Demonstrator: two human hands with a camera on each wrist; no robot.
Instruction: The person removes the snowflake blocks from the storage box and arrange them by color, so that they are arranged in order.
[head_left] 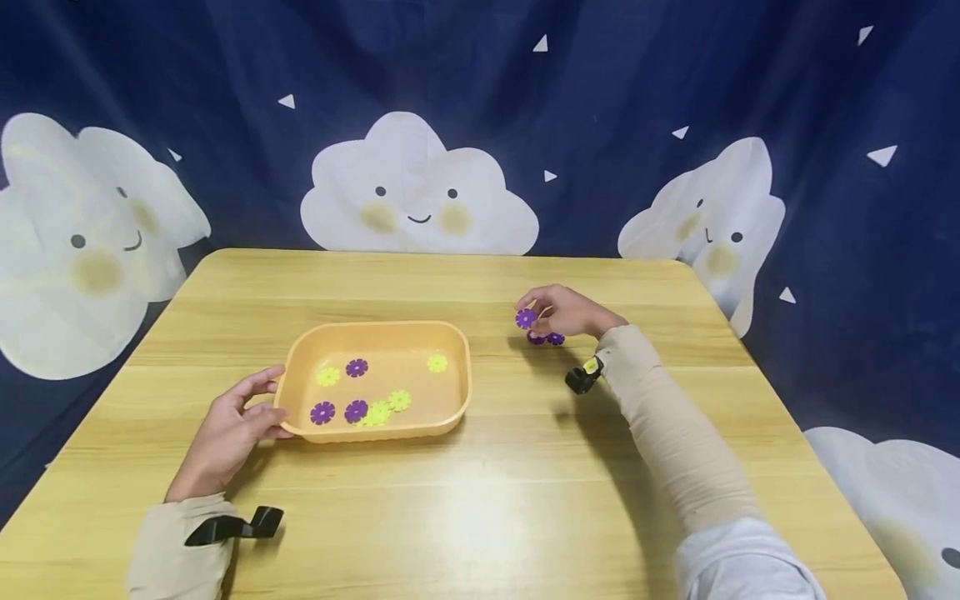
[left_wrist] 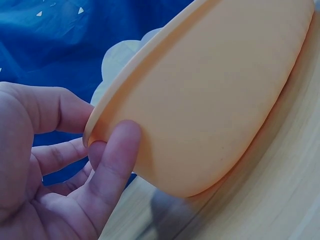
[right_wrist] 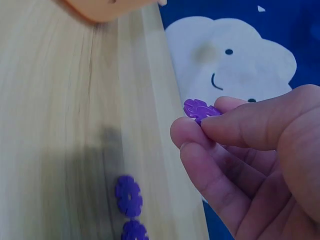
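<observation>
Wears a black wrist mount (head_left: pixel 225 528) at the near left. Just beyond, grips the left end of an orange tray (head_left: pixel 431 392) with the left hand (head_left: pixel 232 429), thumb against the outer wall. Within that tray: 3 purple discs (head_left: pixel 322 412) and at least 4 yellow discs (head_left: pixel 327 377), some yellow bunched toward the near wall. Farther right, pinches 1 raised purple disc (head_left: pixel 526 318) in the right hand (head_left: pixel 566 312). Beside that hand: 2 loose purple discs (head_left: pixel 556 338) next to each other on the wood-grain tabletop (head_left: pixel 375 500). Beyond: a dark blue curtain (head_left: pixel 585 83) with smiling white clouds (head_left: pixel 420 158).
</observation>
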